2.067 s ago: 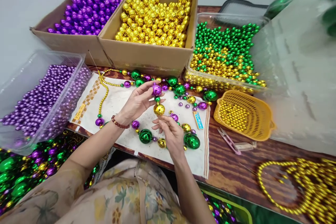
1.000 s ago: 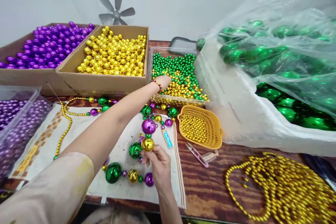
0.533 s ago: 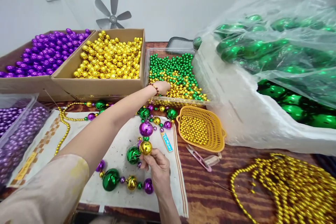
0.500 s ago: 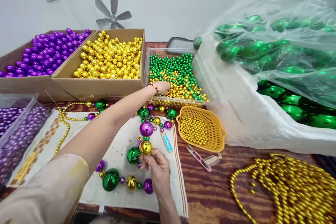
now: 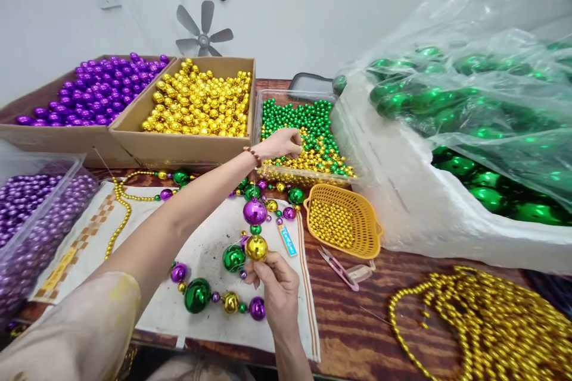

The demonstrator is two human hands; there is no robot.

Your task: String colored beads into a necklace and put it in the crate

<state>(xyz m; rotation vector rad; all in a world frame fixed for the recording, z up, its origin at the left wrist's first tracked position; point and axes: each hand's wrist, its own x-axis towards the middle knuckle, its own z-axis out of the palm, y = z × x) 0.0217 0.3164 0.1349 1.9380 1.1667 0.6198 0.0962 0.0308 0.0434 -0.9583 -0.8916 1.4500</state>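
My left hand (image 5: 282, 144) is above the clear plastic bin (image 5: 313, 177) of small green beads (image 5: 295, 112) and gold beads (image 5: 325, 152). Its fingers are curled closed, and whatever may be in them is hidden. With thumb and fingers, my right hand (image 5: 280, 292) pinches the bead garland at a large gold bead (image 5: 257, 247). Above that bead, a small green bead and a large purple bead (image 5: 254, 212) stand in line on a thin upright needle or wire. The rest of the garland, with a big green bead (image 5: 197, 295), lies on the white cloth (image 5: 210, 333).
Cardboard boxes hold purple beads (image 5: 100, 92) and gold balls (image 5: 201, 98). A yellow basket (image 5: 373, 232) stands beside pink-handled snips (image 5: 344, 274). Gold bead strands (image 5: 504, 321) lie at right, below a foam box (image 5: 393, 202) of large green balls. A tub of purple beads (image 5: 40, 208) sits at left.
My left hand has lifted out of the beads in the bin and turned, fingers curled. My right hand keeps its hold on the garland. The whole view has shifted slightly.
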